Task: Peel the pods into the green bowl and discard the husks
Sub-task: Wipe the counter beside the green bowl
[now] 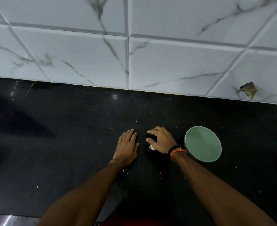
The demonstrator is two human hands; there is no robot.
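The pale pod (152, 147) lies on the black desk (79, 121) under the right hand (161, 141), whose curled fingers (150, 132) arch over it, grasp uncertain, nearer than the flat, released left hand (126, 146), the green bowl (203, 143) just right.

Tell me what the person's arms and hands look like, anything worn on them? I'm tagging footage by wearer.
Both forearms are bare, with no sleeves and no gloves in view. The right hand has bands at the wrist: a black band and beside it an orange thread band. The left hand and its wrist carry nothing. No rings or watch can be seen.
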